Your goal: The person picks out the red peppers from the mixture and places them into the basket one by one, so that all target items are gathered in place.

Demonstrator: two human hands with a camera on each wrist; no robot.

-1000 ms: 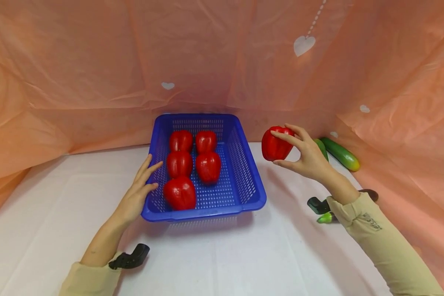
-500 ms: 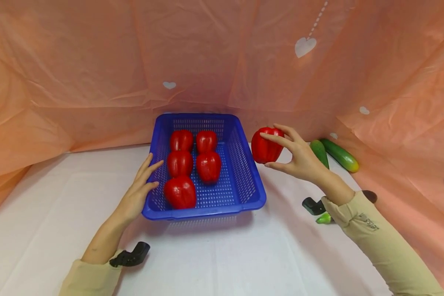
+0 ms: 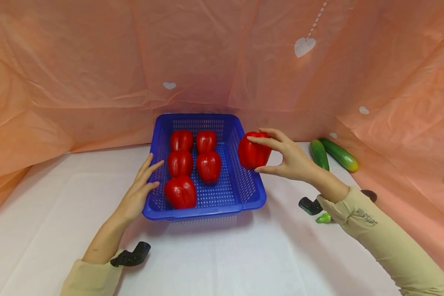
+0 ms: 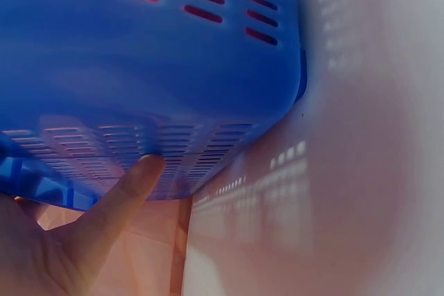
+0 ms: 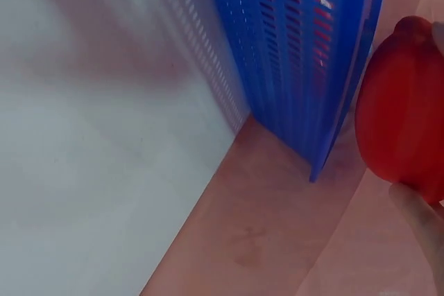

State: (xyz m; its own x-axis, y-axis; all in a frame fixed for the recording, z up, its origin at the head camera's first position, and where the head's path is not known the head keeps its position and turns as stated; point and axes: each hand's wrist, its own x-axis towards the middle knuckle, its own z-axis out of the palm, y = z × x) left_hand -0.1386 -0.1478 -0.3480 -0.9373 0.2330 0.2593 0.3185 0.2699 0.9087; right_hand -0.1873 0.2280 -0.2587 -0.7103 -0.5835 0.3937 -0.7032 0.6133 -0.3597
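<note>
A glossy red bell pepper is in my right hand, pinched between thumb and fingers, and it overlaps the basket's right rim in the head view. Part of that bell pepper also fills the right side of the right wrist view. My left hand grips the left rim of the blue perforated basket, some fingers reaching over the edge. One finger lies against the outer wall beneath the rim. Several red bell peppers sit inside, mostly in the left and middle of the basket.
Two green cucumbers lie at the back right. Below them, a dark vegetable with a green end is mostly covered by my right forearm. An orange cloth hangs behind the white tabletop.
My right hand has carried the bell pepper left, from the space right of the basket to its right rim, uncovering the cucumbers. The left hand and the basket have hardly moved.
</note>
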